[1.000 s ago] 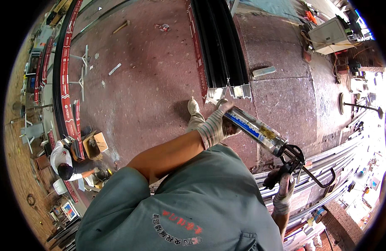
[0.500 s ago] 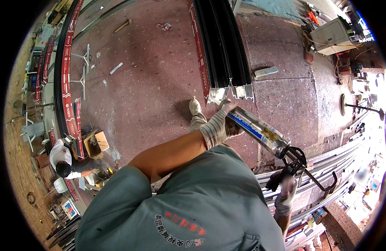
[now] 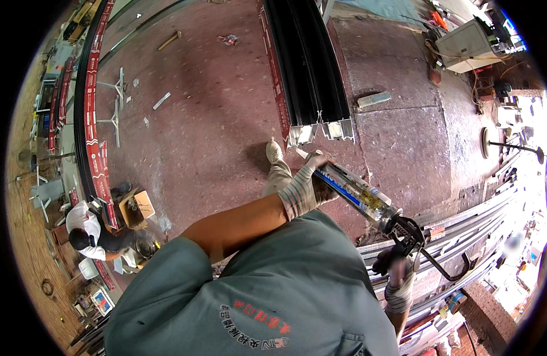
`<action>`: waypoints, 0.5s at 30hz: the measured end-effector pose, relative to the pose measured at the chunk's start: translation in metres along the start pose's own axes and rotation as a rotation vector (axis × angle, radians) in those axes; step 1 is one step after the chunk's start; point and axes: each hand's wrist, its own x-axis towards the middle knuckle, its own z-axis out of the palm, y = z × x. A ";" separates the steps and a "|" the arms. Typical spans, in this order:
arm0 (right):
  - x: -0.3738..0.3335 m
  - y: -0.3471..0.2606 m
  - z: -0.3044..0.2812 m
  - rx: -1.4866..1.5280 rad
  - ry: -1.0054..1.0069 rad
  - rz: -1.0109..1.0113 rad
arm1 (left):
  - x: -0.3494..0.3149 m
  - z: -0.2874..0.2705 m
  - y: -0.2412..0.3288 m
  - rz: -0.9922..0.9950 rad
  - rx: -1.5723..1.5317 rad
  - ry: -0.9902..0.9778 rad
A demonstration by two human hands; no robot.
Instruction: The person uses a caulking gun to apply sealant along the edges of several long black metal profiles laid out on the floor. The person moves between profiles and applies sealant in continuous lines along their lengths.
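A caulking gun [image 3: 368, 199] with a clear and blue cartridge slants across in front of my body. My gloved left hand [image 3: 309, 184] is wrapped round its front end by the pale nozzle. At the rear, my gloved right hand [image 3: 398, 273] grips the black handle; its fingers are partly blurred. Just beyond the nozzle tip is the cut silver end of a black metal profile [image 3: 303, 65], which runs away from me. A small gap seems to separate tip and profile. Red-printed film covers the profile's left side.
A co-worker [image 3: 83, 228] bends beside an open cardboard box [image 3: 137, 207] at the left. Long film-wrapped profiles [image 3: 92, 107] stand along that side. Stacked metal bars [image 3: 463, 213] lie at my right. A pale loose piece [image 3: 373, 99] and a hammer [image 3: 169, 40] rest on the reddish floor.
The nozzle has drawn back slightly from the profile's end. Both hands and the caulking gun have shifted a little to the left, and the whole view has moved slightly.
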 end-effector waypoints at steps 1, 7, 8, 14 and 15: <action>-0.002 0.004 -0.001 0.043 0.007 0.025 | 0.000 0.002 -0.002 0.000 0.020 0.022; -0.010 0.035 -0.010 0.002 0.077 0.007 | 0.020 0.015 -0.005 -0.037 0.069 -0.002; -0.009 0.038 -0.010 0.021 0.059 -0.012 | 0.027 0.014 -0.004 -0.050 0.081 -0.031; -0.004 0.043 -0.005 0.017 0.056 -0.062 | 0.044 0.013 -0.002 -0.064 0.093 -0.040; -0.004 0.050 -0.007 0.009 0.058 -0.082 | 0.042 0.012 -0.001 -0.062 0.095 -0.032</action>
